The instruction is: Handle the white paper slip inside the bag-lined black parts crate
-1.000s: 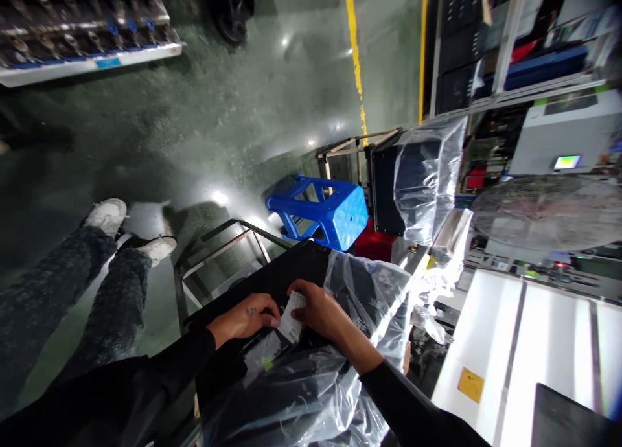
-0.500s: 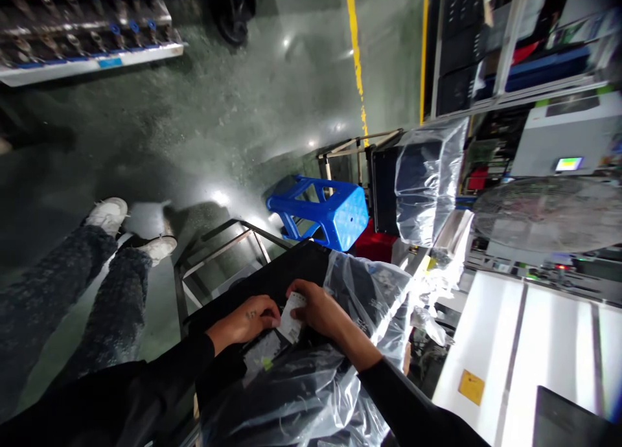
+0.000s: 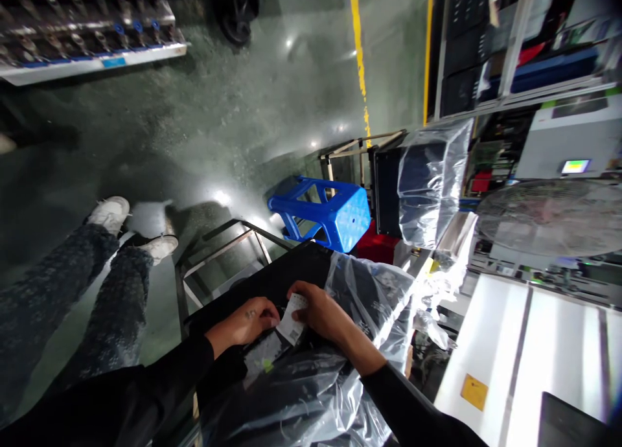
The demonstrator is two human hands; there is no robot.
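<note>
Both my hands meet over a black crate (image 3: 272,280) lined with a clear plastic bag (image 3: 359,304). My left hand (image 3: 245,322) is curled, its fingertips pinching the lower edge of a small white label (image 3: 292,319). My right hand (image 3: 323,312) is closed on the label's upper edge from the other side. The label sits just above the dark contents under the plastic. Below it lies another pale label with a green mark (image 3: 262,356).
A blue plastic stool (image 3: 335,214) stands beyond the crate, with a second bag-lined black crate (image 3: 427,181) behind it. A metal frame (image 3: 218,252) is to the left, my legs and white shoes (image 3: 116,214) beside it. A white table (image 3: 525,343) lies right.
The view has drifted slightly. My hands stay on the white label with almost no movement.
</note>
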